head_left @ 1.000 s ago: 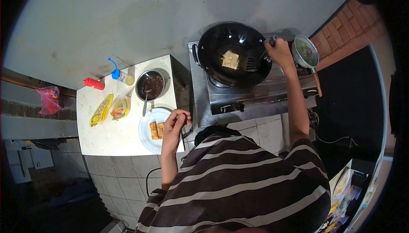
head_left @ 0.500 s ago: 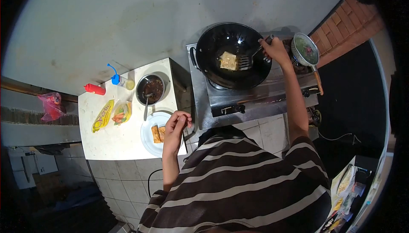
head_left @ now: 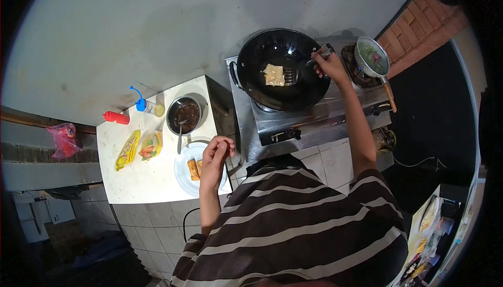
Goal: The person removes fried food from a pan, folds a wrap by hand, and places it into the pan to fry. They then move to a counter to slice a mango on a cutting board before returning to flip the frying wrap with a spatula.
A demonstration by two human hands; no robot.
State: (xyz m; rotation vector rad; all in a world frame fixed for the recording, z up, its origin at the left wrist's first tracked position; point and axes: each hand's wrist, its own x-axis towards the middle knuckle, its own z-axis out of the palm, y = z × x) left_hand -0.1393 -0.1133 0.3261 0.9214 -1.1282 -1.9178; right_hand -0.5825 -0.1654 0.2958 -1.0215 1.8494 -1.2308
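Observation:
My right hand is closed around the handle of a slotted spatula, whose head reaches into the black wok. The spatula's slotted end is against the right edge of a pale, square folded piece of food lying in the wok. Over the right edge of a white plate hangs my left hand, its fingers curled in and nothing visible in them. Golden-brown fried rolls lie on that plate, partly hidden by the left hand.
The wok rests on a metal gas stove. At its right is a strainer with a wooden handle. A white table carries a bowl of dark sauce with a spoon, a red bottle, a blue-capped bottle and plastic packets.
The right hand and spatula have moved slightly left, and the spatula's head now meets the food's edge more closely. The left hand stays curled. The whole view has shifted a little.

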